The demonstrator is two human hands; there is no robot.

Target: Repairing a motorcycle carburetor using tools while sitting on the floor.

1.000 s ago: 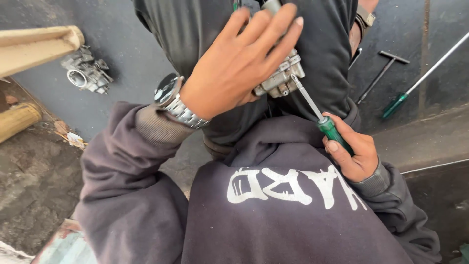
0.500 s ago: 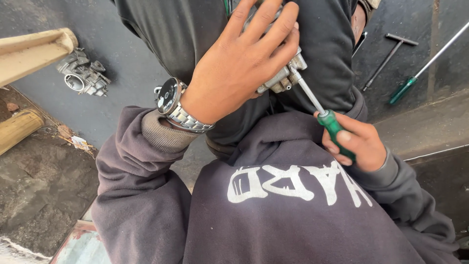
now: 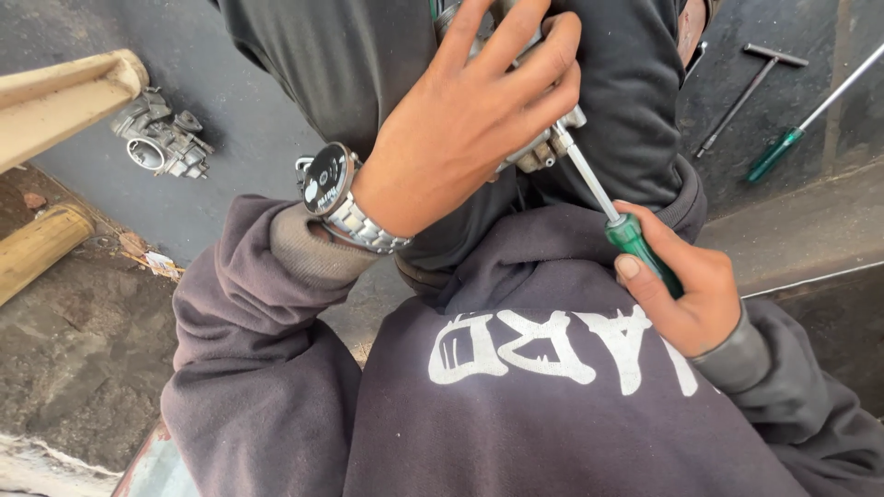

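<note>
My left hand (image 3: 465,120), with a steel wristwatch (image 3: 336,198) on the wrist, grips a small metal carburettor (image 3: 543,147) held over my lap. Most of that part is hidden under my fingers. My right hand (image 3: 686,290) holds a green-handled screwdriver (image 3: 635,239). Its steel shaft slants up and left, and the tip meets the carburettor's lower right side.
A second carburettor (image 3: 161,143) lies on the dark floor at upper left, beside a pale wooden beam (image 3: 64,97) and a round log (image 3: 41,248). At upper right lie a T-handle wrench (image 3: 750,83) and another green-handled screwdriver (image 3: 806,120).
The view has drifted slightly, and both hands sit a little higher in it. My grips on the carburettor and the screwdriver are unchanged, with the tip still against the part.
</note>
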